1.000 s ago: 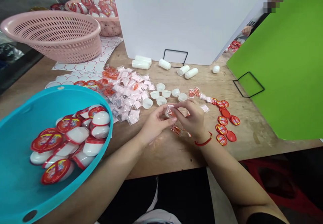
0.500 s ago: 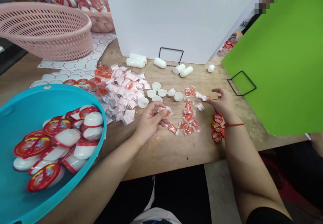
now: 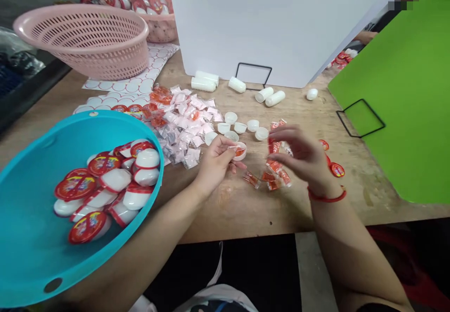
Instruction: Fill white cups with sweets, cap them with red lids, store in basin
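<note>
Left hand [image 3: 215,164]: thumb and fingers together, pinching a small round white plastic cup [image 3: 243,156] just ahead of the palm. A small orange sachet [image 3: 239,151] sits in its hollow, and the rim shows no label. Right hand [image 3: 302,155], with a red cord bracelet [image 3: 326,197] at the wrist, is well apart from the left, its fingers curled at a red-orange sachet [image 3: 273,146]. I cannot tell whether they grip it.

Closed so far: beyond my left forearm, in a wide teal plastic basin [image 3: 160,162], a heap of plump white capsules [image 3: 116,179], each with a round red printed label [image 3: 103,165].

Not yet closed: under my right hand, a loose scatter of red-orange sachets [image 3: 274,176]. Ahead of my left hand, a cluster of empty white cups [image 3: 240,127]; beyond its fingers, a heap of pale pink sachets [image 3: 186,126]. Right of my right hand, loose round red labels [image 3: 336,169] lie on the wooden workbench [image 3: 225,213]. Well ahead of both hands, white plastic tubes [image 3: 206,84] lie along a white board [image 3: 274,21].
</note>
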The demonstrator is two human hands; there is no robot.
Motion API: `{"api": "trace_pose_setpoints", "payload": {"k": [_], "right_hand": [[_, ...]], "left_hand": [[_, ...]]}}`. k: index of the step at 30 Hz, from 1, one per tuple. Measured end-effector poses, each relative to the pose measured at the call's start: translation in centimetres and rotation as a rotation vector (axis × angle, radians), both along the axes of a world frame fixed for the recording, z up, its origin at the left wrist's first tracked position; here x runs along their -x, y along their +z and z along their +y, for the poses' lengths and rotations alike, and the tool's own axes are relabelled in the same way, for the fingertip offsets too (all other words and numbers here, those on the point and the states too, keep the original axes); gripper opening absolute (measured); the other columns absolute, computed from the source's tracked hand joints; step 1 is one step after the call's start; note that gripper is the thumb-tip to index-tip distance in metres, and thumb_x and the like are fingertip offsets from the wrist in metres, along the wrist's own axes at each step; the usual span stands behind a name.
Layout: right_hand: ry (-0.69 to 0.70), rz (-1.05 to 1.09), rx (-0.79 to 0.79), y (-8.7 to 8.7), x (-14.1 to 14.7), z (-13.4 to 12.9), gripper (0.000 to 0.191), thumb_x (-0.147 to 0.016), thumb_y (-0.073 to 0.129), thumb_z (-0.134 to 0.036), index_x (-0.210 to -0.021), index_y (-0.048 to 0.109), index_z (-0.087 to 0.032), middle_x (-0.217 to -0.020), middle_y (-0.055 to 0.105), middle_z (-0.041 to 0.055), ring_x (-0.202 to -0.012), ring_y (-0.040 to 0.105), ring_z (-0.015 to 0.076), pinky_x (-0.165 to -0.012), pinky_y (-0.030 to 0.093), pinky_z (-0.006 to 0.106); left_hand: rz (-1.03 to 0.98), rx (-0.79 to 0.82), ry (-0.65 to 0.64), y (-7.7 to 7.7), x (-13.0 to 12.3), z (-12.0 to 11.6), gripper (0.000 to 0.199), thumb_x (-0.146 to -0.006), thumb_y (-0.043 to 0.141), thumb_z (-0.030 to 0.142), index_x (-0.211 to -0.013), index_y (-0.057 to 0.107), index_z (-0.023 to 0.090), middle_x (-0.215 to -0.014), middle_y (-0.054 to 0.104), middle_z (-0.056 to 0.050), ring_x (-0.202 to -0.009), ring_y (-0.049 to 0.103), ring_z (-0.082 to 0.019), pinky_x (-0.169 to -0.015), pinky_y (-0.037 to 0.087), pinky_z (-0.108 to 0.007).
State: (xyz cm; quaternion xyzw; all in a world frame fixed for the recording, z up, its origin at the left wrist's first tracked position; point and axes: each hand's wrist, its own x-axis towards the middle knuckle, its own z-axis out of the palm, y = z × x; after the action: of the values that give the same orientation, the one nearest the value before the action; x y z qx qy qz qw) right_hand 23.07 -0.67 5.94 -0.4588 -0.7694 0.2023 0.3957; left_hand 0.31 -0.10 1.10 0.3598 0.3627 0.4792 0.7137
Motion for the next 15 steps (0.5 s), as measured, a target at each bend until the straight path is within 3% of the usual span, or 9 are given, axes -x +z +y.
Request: {"api": "trace_pose_setpoints", "payload": {"k": [2, 5, 10, 15], "right_hand": [[0.153, -0.022, -0.097, 0.1, 3.3, -0.2, 0.032, -0.086, 0.079, -0.037, -0.116, 0.070, -0.031, -0.115, 0.071, 0.0060, -0.112, 0.067, 0.0261, -0.100, 0.057, 0.046], [0.189, -0.111, -0.144, -0.1, 5.9, 0.6, 0.029, -0.091, 0.074, -0.038, -0.118, 0.071, -0.029, -0.117, 0.070, 0.0082, -0.112, 0.067, 0.0252, -0.099, 0.057, 0.044], [0.239, -0.122, -0.103, -1.5, 6.1, 2.6, 0.032, -0.093, 0.070, -0.046, -0.119, 0.074, -0.029, -0.116, 0.071, 0.0082, -0.110, 0.067, 0.0240, -0.099, 0.057, 0.042], [0.105, 0.023, -0.057, -3.5, 5.7, 3.1, 0.030, -0.097, 0.063, -0.046, -0.120, 0.075, -0.029, -0.112, 0.072, 0.0079, -0.103, 0.069, 0.0226, -0.092, 0.058, 0.041]], "left_hand": [[-0.024, -0.010, -0.001, 0.0, 0.1, 0.0, 0.040, -0.076, 0.077, 0.038, -0.096, 0.046, 0.024, -0.074, 0.068, 0.006, -0.049, 0.065, -0.011, -0.038, 0.037, -0.016], [-0.035, -0.021, 0.021, -0.3, 0.2, 0.1, 0.044, -0.077, 0.078, 0.039, -0.103, 0.045, 0.025, -0.070, 0.066, 0.008, -0.048, 0.063, -0.010, -0.041, 0.039, -0.016], [-0.005, -0.006, 0.054, -0.2, 0.6, 0.3, 0.040, -0.079, 0.077, 0.039, -0.101, 0.048, 0.023, -0.072, 0.067, 0.005, -0.055, 0.065, -0.011, -0.050, 0.046, -0.019], [0.018, -0.084, 0.028, -0.2, 0.6, 0.4, 0.039, -0.076, 0.079, 0.027, -0.107, 0.055, 0.022, -0.097, 0.072, -0.002, -0.075, 0.068, -0.012, -0.064, 0.051, -0.024]]}}
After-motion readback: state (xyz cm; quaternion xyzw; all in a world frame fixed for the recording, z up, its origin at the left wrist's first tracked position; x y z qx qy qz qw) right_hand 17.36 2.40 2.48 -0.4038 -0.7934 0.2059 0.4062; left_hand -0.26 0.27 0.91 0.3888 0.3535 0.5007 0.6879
